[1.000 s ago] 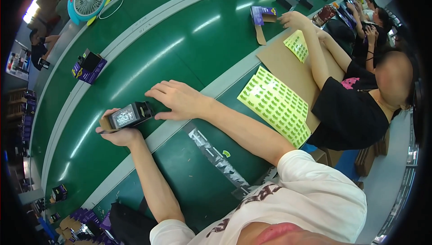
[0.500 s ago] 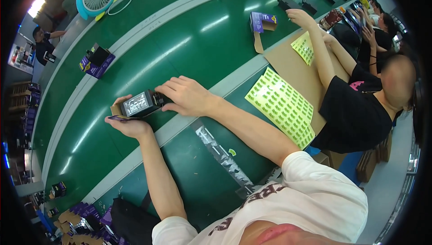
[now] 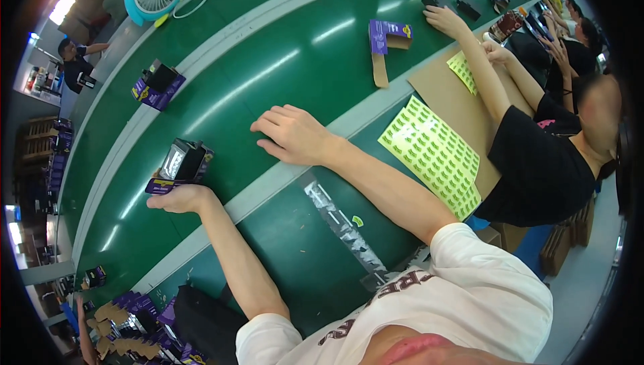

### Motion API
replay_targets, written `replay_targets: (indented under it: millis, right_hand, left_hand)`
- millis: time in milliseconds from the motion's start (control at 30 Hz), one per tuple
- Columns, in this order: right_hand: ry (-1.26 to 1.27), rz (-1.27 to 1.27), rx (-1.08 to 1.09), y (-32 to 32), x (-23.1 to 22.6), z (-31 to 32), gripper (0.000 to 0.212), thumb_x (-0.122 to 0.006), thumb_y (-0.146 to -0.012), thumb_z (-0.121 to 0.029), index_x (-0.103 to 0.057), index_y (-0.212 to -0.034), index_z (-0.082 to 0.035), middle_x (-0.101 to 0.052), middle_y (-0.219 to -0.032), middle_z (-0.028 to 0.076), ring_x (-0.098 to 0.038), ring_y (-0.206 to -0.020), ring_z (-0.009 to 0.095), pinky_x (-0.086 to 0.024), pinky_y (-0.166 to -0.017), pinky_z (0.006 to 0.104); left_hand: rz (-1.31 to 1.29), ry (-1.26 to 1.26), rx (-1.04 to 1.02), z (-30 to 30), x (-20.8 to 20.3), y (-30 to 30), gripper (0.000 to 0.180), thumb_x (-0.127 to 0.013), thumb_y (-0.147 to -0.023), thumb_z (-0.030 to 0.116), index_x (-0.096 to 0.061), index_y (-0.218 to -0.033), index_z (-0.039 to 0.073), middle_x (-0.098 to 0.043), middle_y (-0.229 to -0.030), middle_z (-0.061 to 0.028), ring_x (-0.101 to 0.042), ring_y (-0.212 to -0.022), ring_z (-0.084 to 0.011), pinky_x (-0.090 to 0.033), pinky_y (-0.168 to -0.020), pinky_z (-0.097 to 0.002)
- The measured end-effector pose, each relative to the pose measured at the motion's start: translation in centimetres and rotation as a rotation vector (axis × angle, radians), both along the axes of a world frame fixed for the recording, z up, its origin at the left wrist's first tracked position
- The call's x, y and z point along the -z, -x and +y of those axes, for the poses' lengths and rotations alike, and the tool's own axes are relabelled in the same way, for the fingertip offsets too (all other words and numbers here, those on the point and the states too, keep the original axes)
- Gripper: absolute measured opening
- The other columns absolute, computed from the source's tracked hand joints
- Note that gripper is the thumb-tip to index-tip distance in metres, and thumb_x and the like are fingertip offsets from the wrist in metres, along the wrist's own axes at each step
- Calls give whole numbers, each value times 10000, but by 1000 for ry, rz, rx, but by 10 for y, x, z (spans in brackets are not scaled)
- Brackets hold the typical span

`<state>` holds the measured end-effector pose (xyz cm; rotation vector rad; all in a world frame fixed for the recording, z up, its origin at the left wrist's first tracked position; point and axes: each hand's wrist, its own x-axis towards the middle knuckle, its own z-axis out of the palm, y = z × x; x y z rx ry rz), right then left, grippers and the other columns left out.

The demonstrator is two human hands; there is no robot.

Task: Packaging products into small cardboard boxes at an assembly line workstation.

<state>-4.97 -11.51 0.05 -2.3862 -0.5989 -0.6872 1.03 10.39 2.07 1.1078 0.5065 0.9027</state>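
Note:
My left hand (image 3: 182, 198) is at the near end of a small purple cardboard box (image 3: 200, 172) over the green belt, gripping it by its end flap. Part of its fingers is hidden behind that flap. In the box sits a black solar-type lamp (image 3: 176, 160) with a clear, shiny front. My right hand (image 3: 290, 134) is apart from the box, just above the belt's near side, its fingers loosely bent and spread with nothing in them.
A green belt (image 3: 268, 76) curves past, edged by a grey rail (image 3: 265, 194). Farther along are another boxed lamp (image 3: 158, 78) and an opened purple box (image 3: 379, 43). Yellow-green sticker sheets (image 3: 433, 157) lie right of my arm. A co-worker's hand (image 3: 444, 21) reaches over the belt.
My right hand has let go of the black lamp and drawn away to the right. The lamp and purple box have moved slightly left and nearer with my left hand.

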Motion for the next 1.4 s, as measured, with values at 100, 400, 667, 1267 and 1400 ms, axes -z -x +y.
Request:
replay_targets:
  millis: [100,400,667,1267,1400]
  right_hand:
    - [-19,-46,74,0,1,0,241,-661,-825,-97,-598,-1056,-66,-641,-1029,60,-606,-899,235,-464,-840,336]
    - [-129,-100,242,-4,-1,-1,278,-638,-805,-61,-582,-1077,-44,-627,-1078,98,-603,-936,261,-456,-863,344]
    - [-187,-103,297,-3,1,0,313,-634,-804,-68,-570,-1110,-44,-603,-1142,118,-586,-987,271,-430,-904,364]
    - [-54,-435,536,-5,-19,-7,451,-629,-770,-49,-565,-1215,-88,-442,-1325,185,-491,-1038,318,-392,-906,425]
    - [-133,-344,556,-3,-10,-17,453,-623,-772,-10,-584,-1212,-110,-435,-1333,173,-507,-1006,294,-443,-815,372]
  left_hand:
    - [15,-127,18,9,6,0,634,-137,-1020,440,-604,-1059,14,-644,-1026,-140,-607,-859,-253,-463,-890,-361]
    - [-134,-918,-356,16,-2,5,464,-297,-978,300,-482,-1291,12,-491,-1346,-175,-450,-1183,-307,-308,-1044,-434]
    - [-267,-1203,-398,3,-13,15,507,-436,-877,218,-409,-1343,17,-329,-1463,-200,-316,-1302,-345,-215,-1095,-454]
    - [-323,-1177,530,-58,15,25,173,-618,-782,-70,-683,-909,27,-668,-736,-54,-571,-578,-156,-460,-537,-251]
    - [-253,-1128,548,-56,18,31,160,-624,-785,-56,-686,-909,24,-668,-720,-50,-557,-555,-146,-452,-515,-249]
